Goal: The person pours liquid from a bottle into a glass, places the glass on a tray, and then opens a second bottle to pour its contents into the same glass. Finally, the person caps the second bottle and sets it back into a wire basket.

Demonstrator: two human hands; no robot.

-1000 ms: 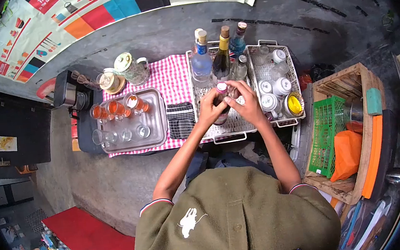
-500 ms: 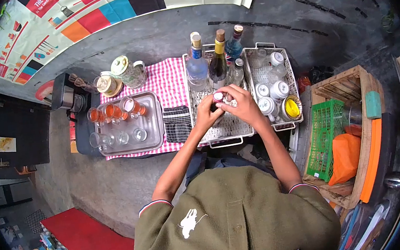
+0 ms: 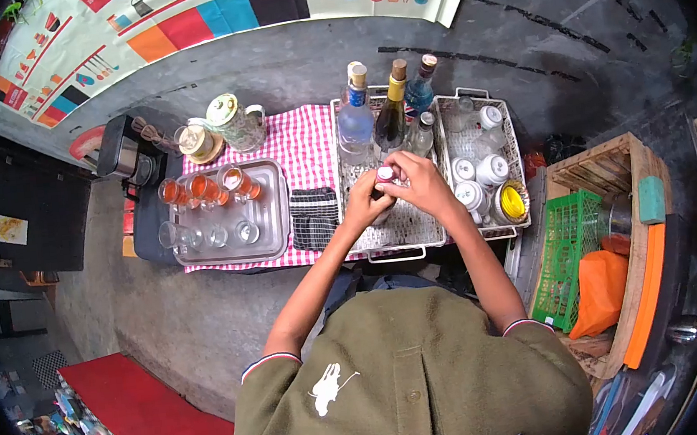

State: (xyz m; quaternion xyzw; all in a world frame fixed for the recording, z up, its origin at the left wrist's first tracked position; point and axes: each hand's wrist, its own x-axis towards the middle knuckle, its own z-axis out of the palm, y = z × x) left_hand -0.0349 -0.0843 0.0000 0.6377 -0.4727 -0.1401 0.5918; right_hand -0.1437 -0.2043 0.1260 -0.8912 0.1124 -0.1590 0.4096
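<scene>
Over the white wire tray (image 3: 396, 234), my left hand (image 3: 365, 202) is closed around a small bottle (image 3: 385, 175) with a dark red neck and a pale top. Fingers of my right hand (image 3: 417, 184) press on the bottle's top from the other side. Most of its body is hidden under my hands. Just beyond, a clear blue-labelled bottle (image 3: 355, 129), a dark bottle with a yellow neck (image 3: 391, 121), a blue bottle (image 3: 418, 89) and a small clear bottle (image 3: 422, 135) stand upright in the tray.
To the left, a grey tray (image 3: 281, 215) holds several glasses, some with orange-red drink (image 3: 199, 187). A folded black checked cloth (image 3: 313, 218) lies beside it. On the right, a second basket (image 3: 516, 147) holds white-lidded jars and a yellow-lidded jar (image 3: 511, 200). A wooden crate (image 3: 611, 159) stands further right.
The camera view has shifted slightly, so the table and bottles appear a little right and lower. Both hands stay on the bottle, with only a small change in finger position.
</scene>
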